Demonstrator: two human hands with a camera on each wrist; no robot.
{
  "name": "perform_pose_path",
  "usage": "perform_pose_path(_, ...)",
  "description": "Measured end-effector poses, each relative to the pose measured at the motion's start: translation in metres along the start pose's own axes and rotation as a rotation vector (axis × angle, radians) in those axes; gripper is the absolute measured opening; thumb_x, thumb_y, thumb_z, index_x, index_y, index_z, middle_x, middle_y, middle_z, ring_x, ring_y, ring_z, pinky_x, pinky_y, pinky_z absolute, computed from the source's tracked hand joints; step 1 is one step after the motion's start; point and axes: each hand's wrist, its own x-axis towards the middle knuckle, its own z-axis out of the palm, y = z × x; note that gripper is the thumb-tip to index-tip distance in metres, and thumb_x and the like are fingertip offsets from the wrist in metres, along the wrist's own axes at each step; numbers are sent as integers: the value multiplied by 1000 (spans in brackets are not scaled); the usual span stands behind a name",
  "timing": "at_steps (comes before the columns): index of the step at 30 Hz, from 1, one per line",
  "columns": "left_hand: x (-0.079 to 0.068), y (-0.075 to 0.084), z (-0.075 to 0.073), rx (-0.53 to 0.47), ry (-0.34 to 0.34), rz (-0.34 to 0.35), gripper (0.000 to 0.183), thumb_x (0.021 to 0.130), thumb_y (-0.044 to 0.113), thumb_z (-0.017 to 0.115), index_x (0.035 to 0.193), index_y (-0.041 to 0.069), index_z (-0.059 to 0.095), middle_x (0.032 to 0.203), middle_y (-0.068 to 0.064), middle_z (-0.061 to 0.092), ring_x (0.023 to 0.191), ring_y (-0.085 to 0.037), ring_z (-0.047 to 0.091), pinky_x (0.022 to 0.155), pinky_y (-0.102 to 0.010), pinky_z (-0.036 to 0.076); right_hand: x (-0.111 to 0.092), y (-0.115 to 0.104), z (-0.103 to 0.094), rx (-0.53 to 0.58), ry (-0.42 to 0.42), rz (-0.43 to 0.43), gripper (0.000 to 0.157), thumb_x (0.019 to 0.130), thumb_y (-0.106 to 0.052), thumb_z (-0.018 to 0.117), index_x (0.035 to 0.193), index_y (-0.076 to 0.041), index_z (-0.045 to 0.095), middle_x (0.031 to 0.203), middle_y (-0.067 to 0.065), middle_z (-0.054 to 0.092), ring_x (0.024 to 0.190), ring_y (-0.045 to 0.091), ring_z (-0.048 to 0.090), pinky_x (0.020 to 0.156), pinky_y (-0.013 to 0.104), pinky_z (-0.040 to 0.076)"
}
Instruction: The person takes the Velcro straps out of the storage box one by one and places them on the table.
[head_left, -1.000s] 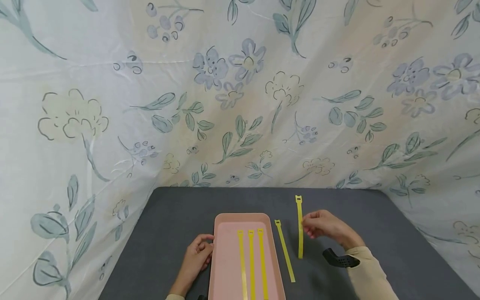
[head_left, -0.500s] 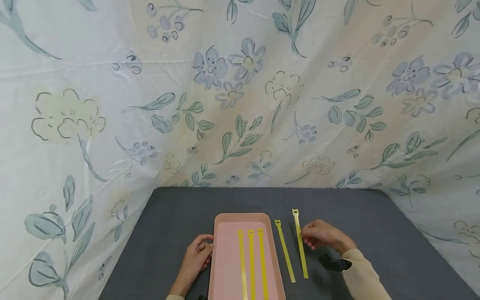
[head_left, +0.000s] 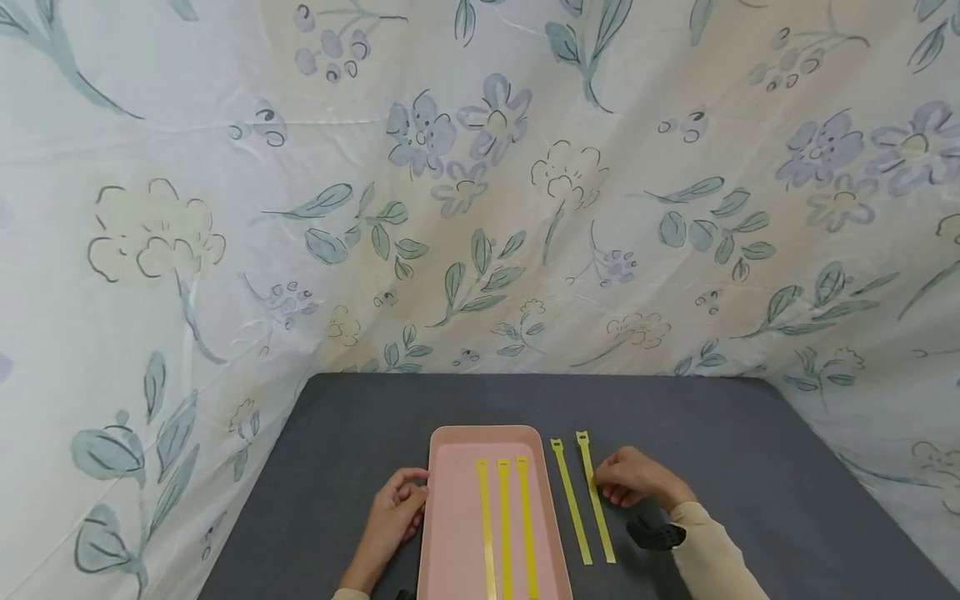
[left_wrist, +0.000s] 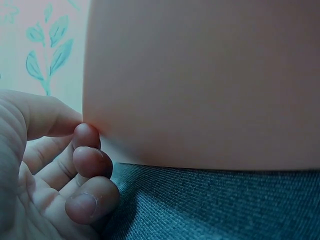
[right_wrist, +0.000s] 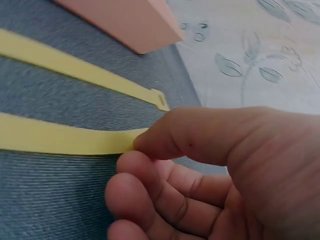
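On the right of the head view, my right hand (head_left: 636,479) pinches a yellow cable tie (head_left: 601,518) with a slotted head between thumb and fingertips, low over the dark table. The right wrist view shows this flat strap (right_wrist: 60,138) running into the pinch, its head hidden behind the thumb. Left of it, nearly parallel, lies a second yellow cable tie (head_left: 572,505). My left hand (head_left: 390,510) holds the left rim of a pink tray (head_left: 453,508), fingers curled at its edge. Close up in the left wrist view is the tray's pink wall (left_wrist: 200,90).
Three more yellow cable ties (head_left: 506,525) lie side by side lengthwise in the tray, heads away from me. A dark grey cloth covers the table (head_left: 360,417). Behind it hangs a floral curtain (head_left: 480,250). A black band (head_left: 656,535) sits on my right wrist.
My right hand has brought its cable tie toward me and slightly left, lowering it beside the one on the table. The left hand and tray have stayed put.
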Motion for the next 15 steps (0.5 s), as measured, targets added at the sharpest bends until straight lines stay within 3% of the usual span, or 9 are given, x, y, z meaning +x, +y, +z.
perform_pose_path(15,0,1,-1,-27,-18,8,30,94,2,58,124,-2,58,70,-2,54,52,-7,44,42,-18,31,0,-8,8,-139,29,-29,33,94,-21,62,62,-11,61,56,0,55,49,11,56,46,23,44)
